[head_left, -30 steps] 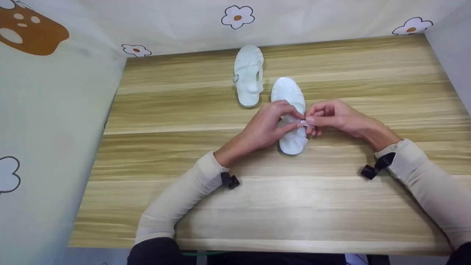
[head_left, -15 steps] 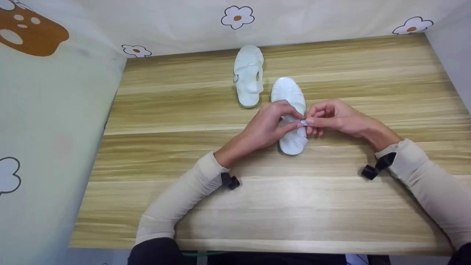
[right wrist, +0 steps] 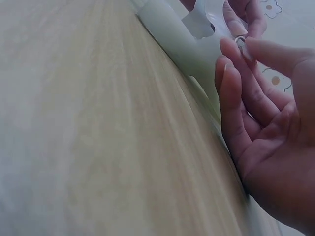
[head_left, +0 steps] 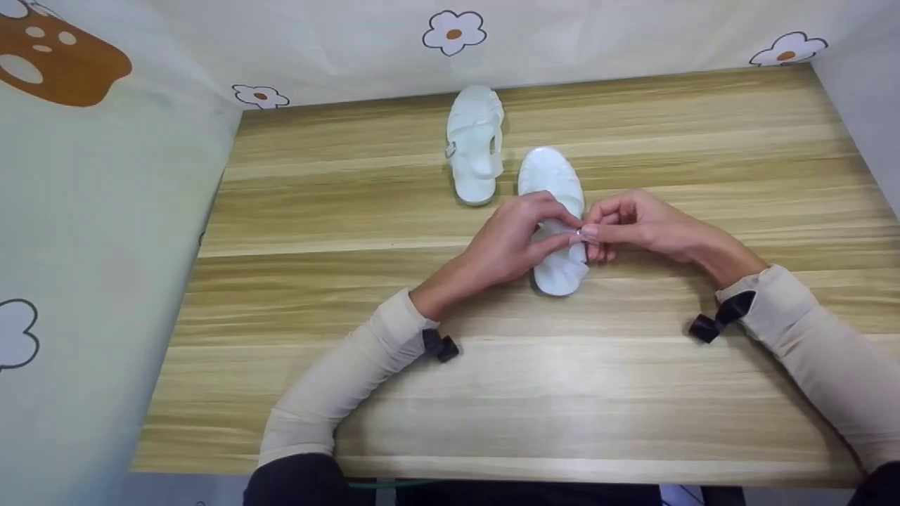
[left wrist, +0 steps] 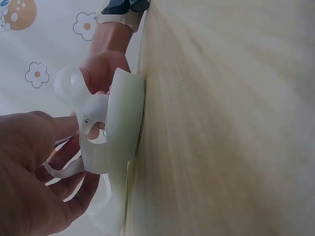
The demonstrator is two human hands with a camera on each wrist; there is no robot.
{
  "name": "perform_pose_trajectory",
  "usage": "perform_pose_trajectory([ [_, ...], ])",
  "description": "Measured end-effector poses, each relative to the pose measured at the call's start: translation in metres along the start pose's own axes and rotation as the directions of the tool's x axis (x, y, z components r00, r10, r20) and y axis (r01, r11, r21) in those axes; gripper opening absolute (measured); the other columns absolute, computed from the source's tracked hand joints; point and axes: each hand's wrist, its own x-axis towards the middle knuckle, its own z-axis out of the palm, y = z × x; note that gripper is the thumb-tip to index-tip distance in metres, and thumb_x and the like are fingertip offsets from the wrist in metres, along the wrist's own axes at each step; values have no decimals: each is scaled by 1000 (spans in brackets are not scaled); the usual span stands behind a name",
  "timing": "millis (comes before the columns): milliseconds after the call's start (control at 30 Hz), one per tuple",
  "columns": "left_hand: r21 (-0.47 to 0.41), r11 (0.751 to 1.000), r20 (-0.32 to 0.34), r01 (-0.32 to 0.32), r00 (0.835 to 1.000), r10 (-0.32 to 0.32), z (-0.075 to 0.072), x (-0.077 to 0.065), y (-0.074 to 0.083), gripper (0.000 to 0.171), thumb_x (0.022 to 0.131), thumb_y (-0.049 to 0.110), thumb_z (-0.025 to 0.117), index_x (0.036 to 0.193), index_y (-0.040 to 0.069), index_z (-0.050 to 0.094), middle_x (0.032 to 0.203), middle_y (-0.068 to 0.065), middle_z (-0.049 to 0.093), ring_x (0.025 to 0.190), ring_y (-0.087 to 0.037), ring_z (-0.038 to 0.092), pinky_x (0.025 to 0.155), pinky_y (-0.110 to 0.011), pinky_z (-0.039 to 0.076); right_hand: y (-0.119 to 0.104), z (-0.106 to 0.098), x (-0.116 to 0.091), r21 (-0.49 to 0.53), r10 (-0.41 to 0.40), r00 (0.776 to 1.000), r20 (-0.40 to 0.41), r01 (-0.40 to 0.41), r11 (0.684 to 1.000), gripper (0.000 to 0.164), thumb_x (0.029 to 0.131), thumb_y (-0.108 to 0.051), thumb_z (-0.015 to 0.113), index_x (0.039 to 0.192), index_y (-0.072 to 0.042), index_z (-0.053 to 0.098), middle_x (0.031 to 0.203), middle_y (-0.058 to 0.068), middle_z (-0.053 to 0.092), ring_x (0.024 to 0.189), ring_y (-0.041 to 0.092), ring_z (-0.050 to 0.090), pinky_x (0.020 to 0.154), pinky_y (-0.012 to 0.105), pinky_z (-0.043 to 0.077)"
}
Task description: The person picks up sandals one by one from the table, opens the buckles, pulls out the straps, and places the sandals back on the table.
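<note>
A white sandal [head_left: 550, 172] lies on the wooden table, toe pointing away, with both hands over its ankle strap. My left hand [head_left: 517, 232] reaches across it from the left, thumb and forefinger pinching the strap. From the right, my right hand [head_left: 643, 223] meets those fingertips, its thumb and forefinger pinching a small metal buckle [right wrist: 240, 42] on the strap's outer side. The left wrist view shows the sandal's heel [left wrist: 125, 118] side-on, sole on the table, and a loose curl of strap [left wrist: 66, 170] by the left fingers. Fingertips hide most of the buckle.
The other white sandal [head_left: 474, 144] stands behind and to the left, near the back wall, a buckle on its left side. Flower-printed cloth walls [head_left: 365, 42] border the wooden table [head_left: 316, 267] at the back and left. A black strap device sits on each wrist.
The right thumb and forefinger have shifted slightly left toward the left fingertips, so less of the clear strap end shows between the hands. The sandals and arms stay in place.
</note>
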Motion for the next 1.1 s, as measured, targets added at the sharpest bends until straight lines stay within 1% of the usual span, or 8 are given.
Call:
perform_pose_trajectory([
  [167, -23, 1000, 13, 21, 1000, -20, -2, -1, -2, 21, 101, 23, 79, 120, 15, 83, 115, 1, 81, 104, -7, 68, 87, -25, 53, -1, -1, -1, 24, -14, 999, 45, 13, 1000, 19, 110, -6, 59, 104, 12, 64, 90, 10, 79, 77, 20, 73, 70, 31, 63],
  [233, -33, 999, 17, 25, 1000, -24, -3, -1, -2, 21, 101, 21, 79, 120, 15, 83, 116, 2, 82, 101, -6, 66, 83, -27, 54, -1, -1, -1, 21, -19, 999, 50, 18, 1000, 18, 109, -5, 59, 104, 11, 64, 91, 10, 79, 76, 21, 73, 70, 31, 64],
  [333, -40, 999, 20, 25, 1000, -24, -4, 0, -3, 20, 101, 20, 80, 120, 14, 83, 117, 2, 83, 99, -5, 66, 81, -29, 56, 0, -1, 0, 15, -27, 998, 50, 26, 1000, 17, 109, -4, 60, 105, 12, 63, 91, 10, 78, 76, 20, 73, 70, 30, 64],
  [467, -36, 999, 21, 28, 999, -27, -5, 0, -3, 20, 100, 20, 80, 119, 14, 83, 117, 2, 83, 100, -5, 67, 81, -28, 56, 2, -1, 0, 21, -47, 998, 45, 46, 999, 16, 109, -2, 60, 105, 14, 61, 91, 11, 78, 77, 18, 73, 69, 29, 63],
  [567, -42, 999, 19, 27, 999, -27, -4, 0, -2, 19, 100, 20, 80, 119, 14, 83, 116, 2, 82, 102, -5, 68, 83, -28, 56, 3, -1, 0, 14, -47, 998, 31, 47, 999, 17, 109, -2, 61, 105, 14, 61, 91, 11, 78, 78, 17, 73, 70, 28, 63],
  [733, -61, 998, 6, 9, 1000, -9, -3, 0, -1, 19, 101, 20, 80, 118, 14, 83, 114, 1, 81, 105, -7, 69, 87, -32, 58, 4, -1, -1, 1, -38, 999, 7, 38, 999, 18, 109, -4, 62, 106, 14, 63, 90, 9, 78, 77, 14, 72, 70, 27, 62],
  [867, -66, 998, -10, 1, 1000, -1, -1, 0, -1, 18, 100, 20, 80, 117, 14, 84, 112, 0, 82, 104, -7, 70, 86, -35, 59, 5, -1, 0, 4, -44, 999, -2, 44, 999, 18, 108, -3, 62, 106, 15, 63, 90, 10, 79, 76, 14, 73, 70, 26, 63],
  [1100, -66, 998, -27, -10, 1000, 8, 1, 0, -2, 18, 100, 22, 81, 115, 14, 84, 110, 0, 82, 102, -6, 70, 85, -31, 57, 4, 2, 2, -18, -29, 1000, -9, 29, 999, 19, 109, -6, 62, 106, 13, 64, 88, 8, 78, 76, 12, 72, 70, 26, 63],
])
